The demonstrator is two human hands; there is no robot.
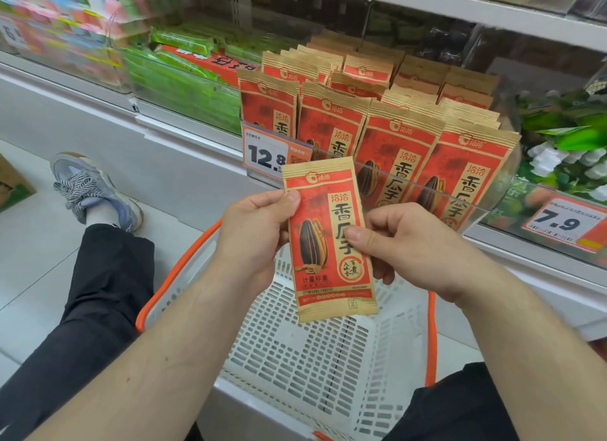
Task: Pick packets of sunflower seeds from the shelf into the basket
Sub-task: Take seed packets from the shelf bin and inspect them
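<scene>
One seed packet (pixel 330 240) upright, both hands pinching, above basket (pixel 315 358)

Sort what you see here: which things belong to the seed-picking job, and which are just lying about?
Job: held packet, pinched by left hand and right hand; shelf packets; basket.
Lying about: green packs, price tags, white flowers.

A red and tan seed packet (pixel 328 240) printed with a black-striped seed, above a white slotted basket (pixel 315 358) with orange handles (pixel 174 273); green packs (pixel 184 75) at the shelf's left end; black trousers (pixel 92 302)
</scene>
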